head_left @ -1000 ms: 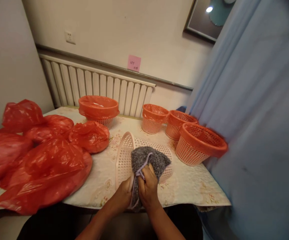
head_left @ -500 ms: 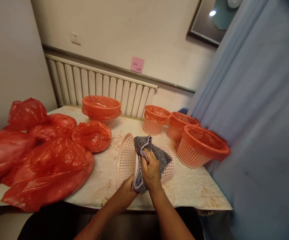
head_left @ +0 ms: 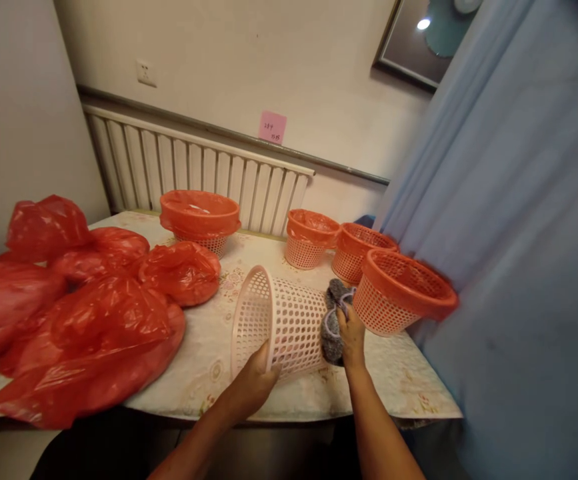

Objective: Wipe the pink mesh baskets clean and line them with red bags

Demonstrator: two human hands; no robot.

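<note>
A pale pink perforated plastic wastebasket (head_left: 299,323) lies on its side on the table, its mouth facing left. My left hand (head_left: 255,383) grips the lower part of its rim, thumb outside and the other fingers partly hidden. At the basket's base, my right hand (head_left: 353,337) is closed on a dark grey cloth (head_left: 333,330) with a light purple edge. The cloth is bunched and pressed against the bottom of the basket. Just right of that hand stands a basket lined with a red bag (head_left: 386,303).
Several filled red plastic bags (head_left: 113,327) are heaped on the table's left side. Another red-lined basket (head_left: 199,220) stands at the back left, and two more, one a smaller basket (head_left: 309,240), at the back right. A blue curtain (head_left: 513,267) hangs along the right edge.
My right hand has moved the cloth rightward from the basket's side to its base, uncovering the perforated wall. My left hand still holds the rim.
</note>
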